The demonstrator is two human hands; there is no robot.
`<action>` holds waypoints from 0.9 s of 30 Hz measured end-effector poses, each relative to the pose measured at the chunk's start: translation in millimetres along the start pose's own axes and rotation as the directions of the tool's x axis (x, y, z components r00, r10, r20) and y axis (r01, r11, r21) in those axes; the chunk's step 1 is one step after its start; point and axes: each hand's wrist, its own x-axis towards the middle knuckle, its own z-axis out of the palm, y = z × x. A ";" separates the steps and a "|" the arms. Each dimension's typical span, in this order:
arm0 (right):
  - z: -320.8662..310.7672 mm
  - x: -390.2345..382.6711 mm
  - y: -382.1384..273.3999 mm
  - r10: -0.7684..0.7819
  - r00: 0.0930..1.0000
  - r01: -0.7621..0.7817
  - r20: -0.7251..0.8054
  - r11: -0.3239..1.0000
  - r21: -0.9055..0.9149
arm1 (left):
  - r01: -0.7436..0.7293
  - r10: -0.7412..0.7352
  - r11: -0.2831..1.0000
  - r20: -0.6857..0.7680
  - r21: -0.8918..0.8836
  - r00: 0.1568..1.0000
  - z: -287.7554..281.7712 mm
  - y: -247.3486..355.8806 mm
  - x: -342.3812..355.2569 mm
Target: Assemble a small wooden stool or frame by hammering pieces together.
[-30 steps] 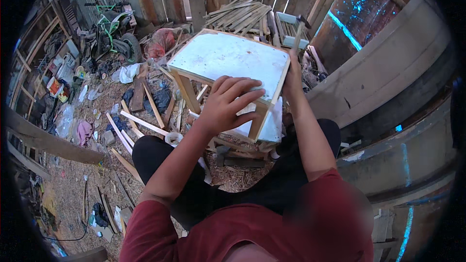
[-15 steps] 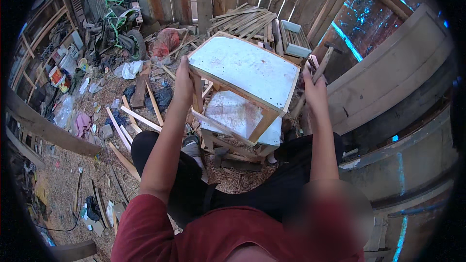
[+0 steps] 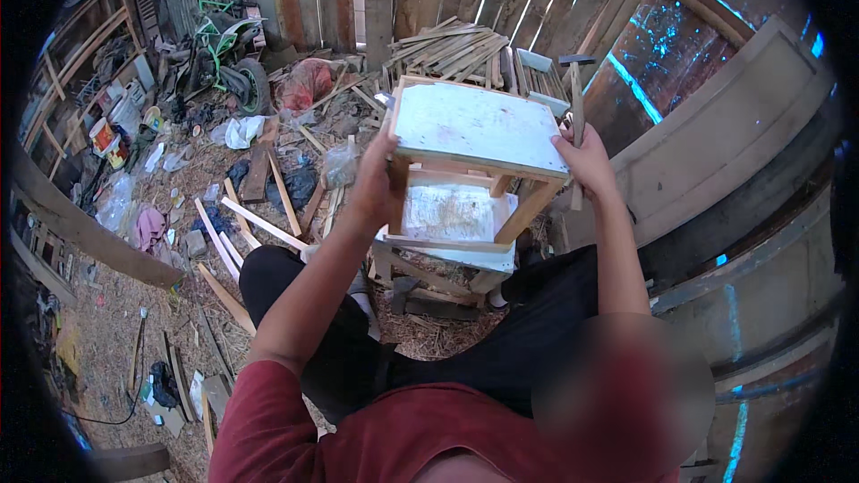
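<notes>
A small wooden stool (image 3: 474, 130) with a pale top is held up in front of me, above a white board (image 3: 452, 215) resting on wood scraps. My left hand (image 3: 376, 183) grips the stool's near left leg just under the top. My right hand (image 3: 586, 156) presses against the top's right edge while also holding a hammer (image 3: 577, 80), whose head points up past the stool. My legs in black trousers are spread to either side below.
A stack of wooden slats (image 3: 452, 45) lies against the plank wall behind. Loose sticks (image 3: 255, 219), plastic bags and rags litter the dirt at left. A small green bike (image 3: 224, 45) stands far left. A large grey barrel (image 3: 761, 304) stands at right.
The stool has been lifted and tilted back so its top faces me less flat. My left hand went from the top to its left leg; my right hand shifted to the right edge.
</notes>
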 end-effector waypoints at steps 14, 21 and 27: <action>49.8 -38.7 -146.3 0.027 0.909 -0.006 0.416 0.999 -0.053 | 0.107 -0.112 0.993 0.104 0.056 0.988 -6.3 -1.0 68.6; 86.8 -25.5 -151.7 -0.258 0.918 0.343 0.302 0.898 -0.275 | 0.114 -0.114 0.993 -0.003 0.025 0.993 -6.4 -3.7 87.6; 89.5 -16.5 -158.1 -0.286 0.911 0.390 0.296 0.829 -0.401 | 0.060 -0.060 0.998 -0.022 0.012 0.998 -2.9 -8.6 86.0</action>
